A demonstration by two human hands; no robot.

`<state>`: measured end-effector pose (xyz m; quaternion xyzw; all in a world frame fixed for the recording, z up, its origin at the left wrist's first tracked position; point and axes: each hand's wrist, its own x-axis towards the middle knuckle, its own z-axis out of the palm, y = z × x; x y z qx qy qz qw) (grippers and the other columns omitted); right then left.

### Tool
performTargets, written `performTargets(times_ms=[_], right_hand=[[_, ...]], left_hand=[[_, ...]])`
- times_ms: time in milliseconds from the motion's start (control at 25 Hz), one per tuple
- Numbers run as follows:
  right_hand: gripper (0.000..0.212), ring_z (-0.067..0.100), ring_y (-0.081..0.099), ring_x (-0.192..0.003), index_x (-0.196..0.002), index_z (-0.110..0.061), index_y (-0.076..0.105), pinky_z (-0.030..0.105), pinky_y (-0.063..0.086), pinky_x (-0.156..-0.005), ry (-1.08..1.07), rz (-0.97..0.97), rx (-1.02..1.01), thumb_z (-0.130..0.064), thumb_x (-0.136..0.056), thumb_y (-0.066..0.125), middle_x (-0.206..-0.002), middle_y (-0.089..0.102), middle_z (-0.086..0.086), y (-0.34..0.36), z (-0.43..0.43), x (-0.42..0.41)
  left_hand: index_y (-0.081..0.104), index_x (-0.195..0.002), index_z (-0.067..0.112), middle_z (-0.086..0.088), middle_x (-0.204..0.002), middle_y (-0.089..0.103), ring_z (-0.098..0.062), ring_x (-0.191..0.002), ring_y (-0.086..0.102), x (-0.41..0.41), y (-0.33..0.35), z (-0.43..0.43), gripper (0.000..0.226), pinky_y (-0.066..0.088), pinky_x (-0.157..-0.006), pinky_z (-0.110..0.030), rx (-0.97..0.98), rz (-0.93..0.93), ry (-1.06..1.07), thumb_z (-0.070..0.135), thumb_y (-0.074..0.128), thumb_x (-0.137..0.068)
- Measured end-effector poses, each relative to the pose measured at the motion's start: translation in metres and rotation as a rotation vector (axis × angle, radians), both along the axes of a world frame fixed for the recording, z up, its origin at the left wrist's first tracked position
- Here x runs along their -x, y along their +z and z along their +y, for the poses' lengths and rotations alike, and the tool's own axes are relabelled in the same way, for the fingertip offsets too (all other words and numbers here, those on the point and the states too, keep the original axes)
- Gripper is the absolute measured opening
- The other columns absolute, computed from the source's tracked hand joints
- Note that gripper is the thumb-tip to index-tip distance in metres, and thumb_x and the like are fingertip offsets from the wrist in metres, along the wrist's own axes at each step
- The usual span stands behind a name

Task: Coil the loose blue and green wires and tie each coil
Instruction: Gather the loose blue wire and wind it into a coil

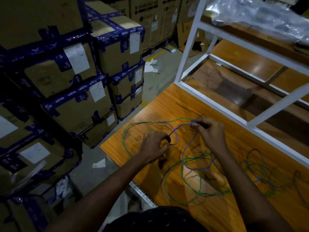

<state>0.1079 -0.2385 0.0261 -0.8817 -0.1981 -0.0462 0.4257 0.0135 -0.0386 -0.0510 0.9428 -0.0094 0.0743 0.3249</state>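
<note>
A loose blue wire (185,162) and a loose green wire (124,131) lie in wide tangled loops on the wooden table (160,104). My left hand (154,146) pinches the wires near the table's left side, where a small blue loop curls past its fingertips. My right hand (209,131), farther back and to the right, grips a bend of the blue wire between thumb and fingers. A short run of blue wire stretches between both hands. More blue and green loops (255,166) lie blurred at the right.
A white metal shelf frame (189,42) stands on the table's far side, with crumpled clear plastic (260,15) on top. Stacked cardboard boxes with blue tape (76,67) fill the left. A thin black wire (189,108) lies beyond my hands. Paper scraps litter the floor.
</note>
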Motion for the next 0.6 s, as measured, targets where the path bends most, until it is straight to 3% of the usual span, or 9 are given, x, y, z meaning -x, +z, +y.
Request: performTargets(times_ms=[120, 320, 480, 600], right_hand=[[0.011, -0.012, 0.06, -0.067, -0.088, -0.013, 0.075, 0.006, 0.042, -0.064, -0.079, 0.088, -0.137, -0.006, -0.079, 0.072, -0.074, 0.069, -0.002, 0.012, -0.016, 0.003], [0.009, 0.014, 0.064, -0.071, -0.086, -0.016, 0.073, 0.033, 0.053, -0.069, -0.195, 0.17, -0.378, -0.009, -0.082, 0.07, -0.073, 0.069, 0.004, 0.032, -0.052, -0.007], [0.004, 0.019, 0.063, -0.069, -0.089, -0.013, 0.068, 0.029, 0.051, -0.059, -0.271, 0.246, -0.612, -0.015, -0.087, 0.065, -0.074, 0.067, 0.005, 0.048, -0.074, -0.011], [0.008, 0.017, 0.063, -0.071, -0.087, -0.021, 0.064, 0.03, 0.051, -0.056, -0.315, 0.377, -0.837, -0.024, -0.092, 0.059, -0.078, 0.066, 0.0, 0.052, -0.083, -0.009]], left_hand=[[0.066, -0.095, 0.025, 0.012, -0.1, 0.071, -0.016, -0.102, 0.064, 0.001, 0.009, -0.011, 0.017, 0.041, -0.091, -0.042, 0.15, -0.005, 0.084, 0.03, 0.056, -0.082], [0.062, -0.091, 0.02, 0.008, -0.085, 0.072, -0.013, -0.085, 0.067, 0.005, 0.018, -0.032, 0.022, 0.05, -0.08, -0.038, 0.25, -0.069, 0.15, 0.036, 0.053, -0.079], [0.066, -0.089, 0.013, 0.005, -0.083, 0.068, -0.013, -0.081, 0.064, 0.015, 0.02, -0.044, 0.012, 0.05, -0.075, -0.033, 0.252, -0.128, 0.184, 0.019, 0.066, -0.079], [0.068, -0.086, 0.01, 0.001, -0.081, 0.068, -0.009, -0.078, 0.062, 0.025, 0.024, -0.05, 0.005, 0.046, -0.072, -0.023, 0.289, -0.157, 0.219, 0.012, 0.07, -0.082]])
